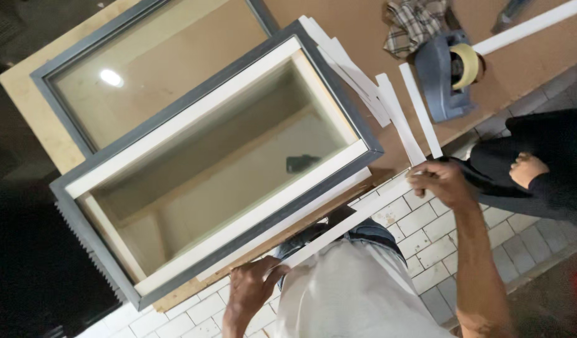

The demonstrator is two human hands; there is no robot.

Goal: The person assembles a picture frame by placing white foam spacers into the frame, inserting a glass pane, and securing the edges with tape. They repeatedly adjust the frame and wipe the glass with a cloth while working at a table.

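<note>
With my left hand (254, 291) and right hand (440, 183) each clamped on the white strip (351, 220), it may bow and snag the window frame (251, 241).

Looked like a small window or glazing workshop to me — I saw two grey-framed glass panels (213, 156) lying flat on a big fibreboard workbench (363, 31), with loose white trim strips (388, 106) scattered beside them. A grey tape dispenser (448, 75) with a yellowish roll sat near a checked rag (413, 25). Under the bench was pale brick paving (420, 231) — so more a yard or garage than a proper factory.
</note>
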